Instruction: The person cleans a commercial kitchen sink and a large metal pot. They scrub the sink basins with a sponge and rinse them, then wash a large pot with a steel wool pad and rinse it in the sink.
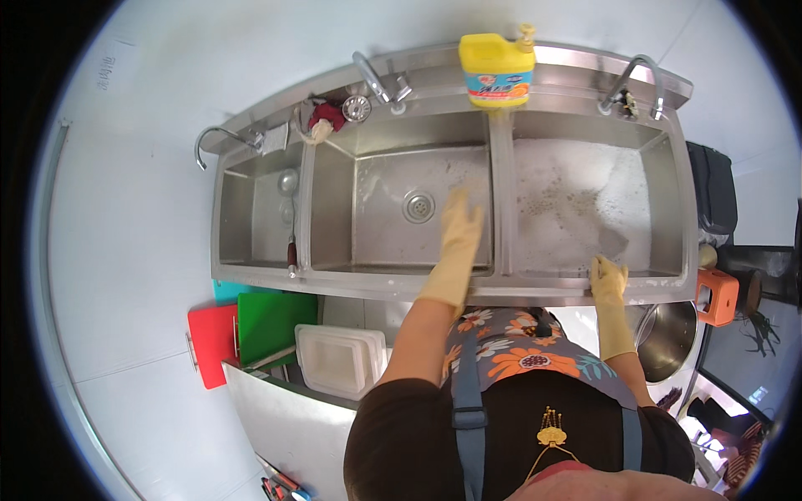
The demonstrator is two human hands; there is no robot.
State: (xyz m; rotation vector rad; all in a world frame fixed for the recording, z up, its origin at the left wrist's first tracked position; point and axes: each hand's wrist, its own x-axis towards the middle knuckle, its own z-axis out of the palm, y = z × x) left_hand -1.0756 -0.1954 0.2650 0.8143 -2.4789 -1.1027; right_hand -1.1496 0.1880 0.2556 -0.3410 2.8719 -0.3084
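My left hand (462, 225), in a pale yellow rubber glove, is over the right part of the middle stainless-steel sink basin (388, 238), to the right of its drain strainer (418, 206). Its fingers are apart, slightly blurred, and nothing shows in them. In a matching glove, my right hand (608, 275) is at the front edge of the right basin (667, 206), its fingers curled; whether it holds anything is hidden. Suds and dark specks lie in that basin. A yellow detergent jug (498, 72) stands on the rear ledge between the two basins.
A ladle (288, 183) lies in the left basin, its handle over the front rim. Faucets (374, 81), a metal strainer (356, 109) and a dark red cloth (327, 116) are along the back. Red (210, 344) and green (276, 325) cutting boards and white plastic containers (341, 360) are below left.
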